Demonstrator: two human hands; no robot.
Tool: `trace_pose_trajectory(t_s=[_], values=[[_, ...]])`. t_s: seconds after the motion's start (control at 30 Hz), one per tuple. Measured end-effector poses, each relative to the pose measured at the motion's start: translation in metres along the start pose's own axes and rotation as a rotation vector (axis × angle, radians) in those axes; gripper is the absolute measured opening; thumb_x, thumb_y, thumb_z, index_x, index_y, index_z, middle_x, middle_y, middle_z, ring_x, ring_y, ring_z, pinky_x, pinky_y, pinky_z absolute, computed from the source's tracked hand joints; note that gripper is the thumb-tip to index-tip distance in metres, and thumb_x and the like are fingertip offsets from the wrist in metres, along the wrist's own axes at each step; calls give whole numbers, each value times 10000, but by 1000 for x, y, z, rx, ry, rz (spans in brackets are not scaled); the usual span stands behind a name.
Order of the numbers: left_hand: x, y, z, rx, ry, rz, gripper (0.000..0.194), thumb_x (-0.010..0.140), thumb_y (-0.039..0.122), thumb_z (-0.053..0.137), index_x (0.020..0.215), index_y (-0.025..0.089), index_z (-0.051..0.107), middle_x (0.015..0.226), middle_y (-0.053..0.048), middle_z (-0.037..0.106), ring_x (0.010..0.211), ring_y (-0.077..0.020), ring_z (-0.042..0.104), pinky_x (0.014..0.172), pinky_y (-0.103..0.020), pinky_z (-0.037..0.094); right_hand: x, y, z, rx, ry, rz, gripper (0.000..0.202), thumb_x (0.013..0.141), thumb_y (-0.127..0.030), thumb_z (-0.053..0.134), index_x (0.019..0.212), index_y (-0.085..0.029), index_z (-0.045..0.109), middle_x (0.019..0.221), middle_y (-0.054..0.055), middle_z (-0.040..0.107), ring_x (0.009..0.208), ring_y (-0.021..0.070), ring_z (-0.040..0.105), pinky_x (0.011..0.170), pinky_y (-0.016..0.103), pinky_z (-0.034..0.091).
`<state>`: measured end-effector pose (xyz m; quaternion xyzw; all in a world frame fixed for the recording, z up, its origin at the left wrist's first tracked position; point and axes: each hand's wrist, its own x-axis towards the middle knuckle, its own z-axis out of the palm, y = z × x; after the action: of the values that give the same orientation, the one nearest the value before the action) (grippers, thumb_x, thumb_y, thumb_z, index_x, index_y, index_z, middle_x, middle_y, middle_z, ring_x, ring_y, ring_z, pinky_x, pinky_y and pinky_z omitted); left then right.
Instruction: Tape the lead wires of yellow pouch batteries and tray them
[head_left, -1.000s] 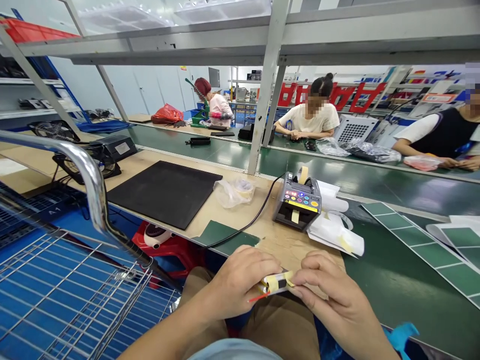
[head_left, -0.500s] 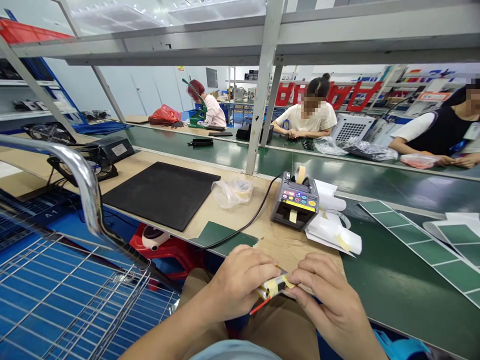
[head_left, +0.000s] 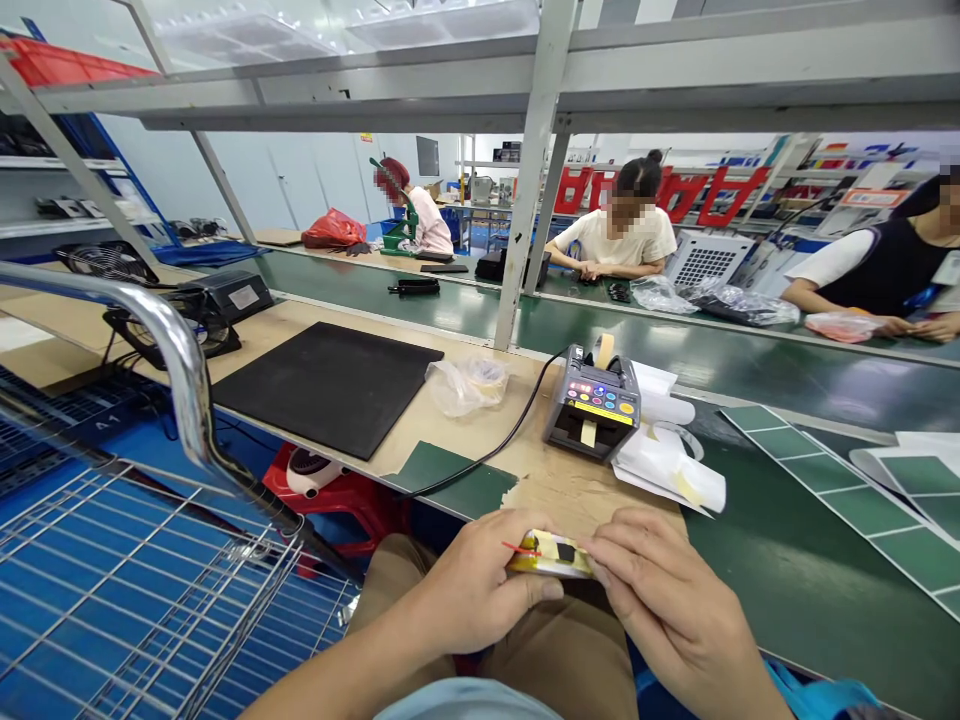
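Between the fingers of the left hand [head_left: 487, 572] and those of the right hand [head_left: 666, 588], which pinched its two ends, the small pack [head_left: 556, 567] already carried pale tape [head_left: 546, 546], while securing its right end seemed to remain.

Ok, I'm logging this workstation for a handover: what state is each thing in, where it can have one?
Left hand: holding the taped piece
Right hand: fingertips at the piece's right end, grip unclear
Taped piece: held up, red wire sticking out
Tape dispenser: display lit, tape strip protruding
Black mat: lying flat
Clear plastic bag: crumpled
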<state>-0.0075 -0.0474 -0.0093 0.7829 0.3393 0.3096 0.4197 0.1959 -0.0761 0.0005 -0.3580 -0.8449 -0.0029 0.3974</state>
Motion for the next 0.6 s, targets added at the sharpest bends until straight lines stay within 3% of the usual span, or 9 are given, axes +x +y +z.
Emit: trace_pose_trajectory(t_s=[0.17, 0.33, 0.5, 0.6], values=[[-3, -1, 6, -276, -20, -154, 211, 737, 150, 653, 929, 162, 568, 731, 31, 515, 679, -119, 431, 641, -204, 361, -7, 0, 0, -247, -33, -113, 331, 801, -68, 564, 1109, -177, 621, 955, 86, 693, 901, 237, 612, 767, 392, 511], [-5, -1, 11, -490, 20, -209, 195, 723, 178, 653, 884, 141, 548, 732, 24, 482, 673, -112, 412, 630, -206, 357, 1, -12, -5, -285, -178, -135, 281, 835, -108, 520, 1096, -86, 623, 1004, 120, 681, 938, 251, 596, 798, 412, 500], [-4, 2, 20, -820, 67, -236, 325, 704, 200, 696, 951, 139, 494, 797, 15, 510, 703, -106, 457, 653, -202, 379, -2, -19, 10, -338, -15, -101, 363, 821, -198, 601, 1162, -75, 579, 1056, 139, 665, 1011, 283, 568, 848, 433, 450], [-2, -3, 24, -830, 115, -211, 319, 719, 218, 697, 952, 145, 490, 807, 11, 510, 716, -112, 468, 664, -210, 393, -10, -15, 22, -268, 64, -9, 424, 824, -178, 592, 1238, -111, 528, 1122, 134, 634, 1063, 280, 554, 879, 420, 450]])
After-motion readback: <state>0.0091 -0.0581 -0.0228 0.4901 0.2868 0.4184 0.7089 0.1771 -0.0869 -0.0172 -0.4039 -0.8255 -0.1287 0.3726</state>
